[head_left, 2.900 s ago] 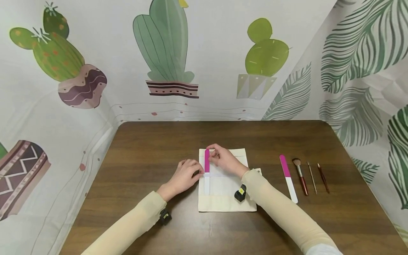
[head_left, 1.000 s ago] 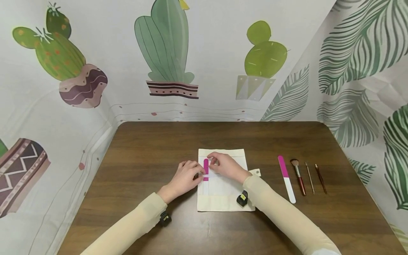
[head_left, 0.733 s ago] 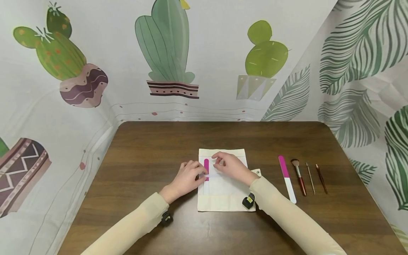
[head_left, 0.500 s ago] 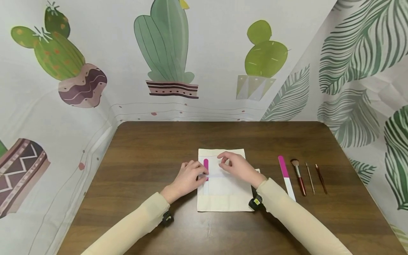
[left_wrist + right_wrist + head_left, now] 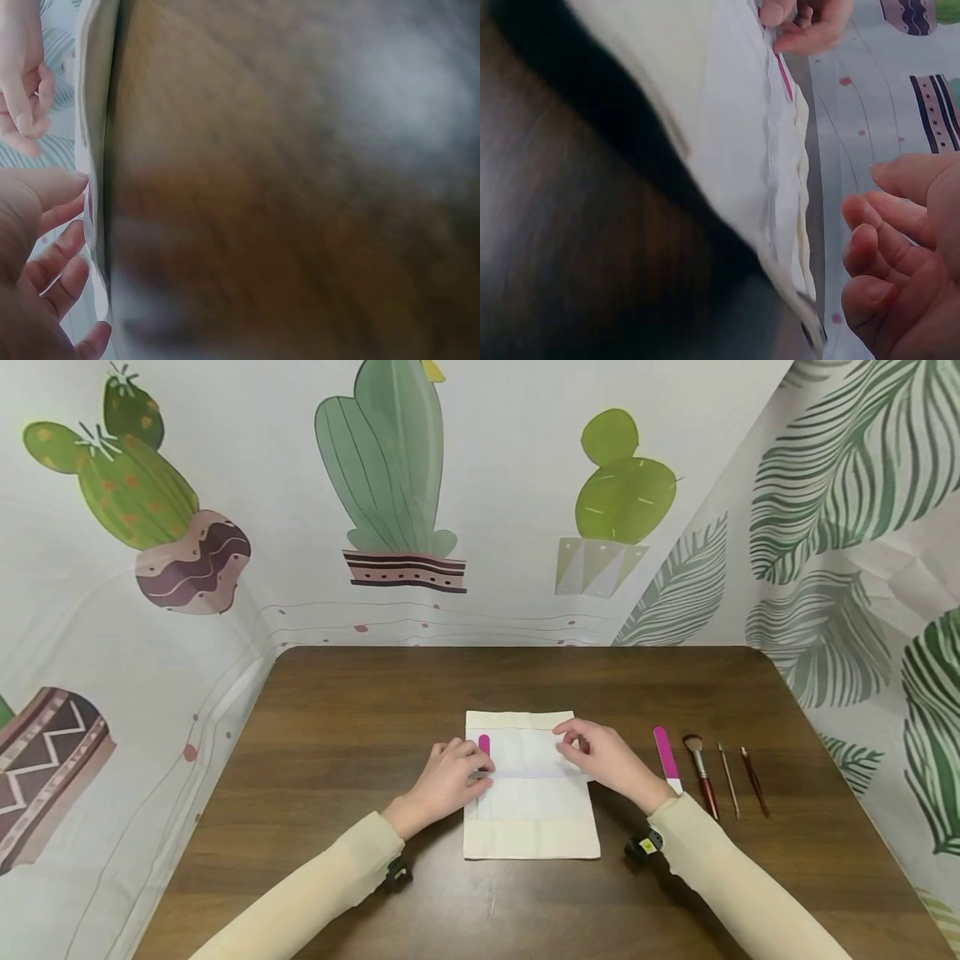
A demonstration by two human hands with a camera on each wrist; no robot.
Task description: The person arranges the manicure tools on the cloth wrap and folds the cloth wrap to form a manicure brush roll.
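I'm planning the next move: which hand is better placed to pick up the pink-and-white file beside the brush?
Probably the right hand: it's nearer the file and visibly empty. The left hand is farther away, at the pouch.

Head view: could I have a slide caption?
A person's left grip partly covers a slim pink strip against a rectangular cream fabric pouch; the empty right grip hovers by its right edge.
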